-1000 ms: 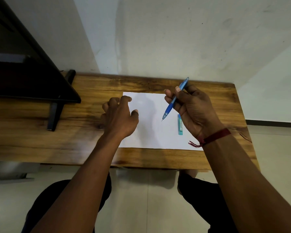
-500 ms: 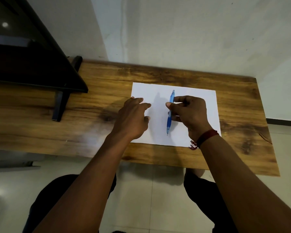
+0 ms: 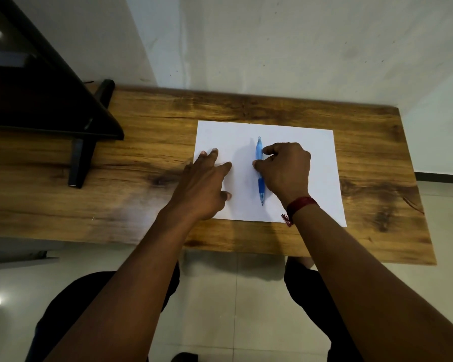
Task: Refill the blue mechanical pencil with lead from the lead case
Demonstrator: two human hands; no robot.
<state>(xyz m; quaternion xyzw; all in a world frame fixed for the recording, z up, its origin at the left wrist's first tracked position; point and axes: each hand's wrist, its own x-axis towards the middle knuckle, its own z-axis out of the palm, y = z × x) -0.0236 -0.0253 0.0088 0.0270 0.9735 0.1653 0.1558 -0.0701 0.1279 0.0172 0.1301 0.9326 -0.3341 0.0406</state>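
The blue mechanical pencil lies lengthwise on a white sheet of paper, tip pointing toward me. My right hand sits over its right side, thumb and forefinger pinching the barrel. My left hand rests on the paper's left edge with fingers spread and fairly straight, holding nothing. The lead case is hidden, probably under my right hand.
The paper lies on a narrow wooden table against a white wall. A black monitor with its stand fills the table's left end. My knees and a tiled floor show below the table's front edge.
My right hand brought the pencil down from a raised tilt until it lies flat on the paper. My left hand uncurled and settled on the paper's left edge. The lead case went out of sight.
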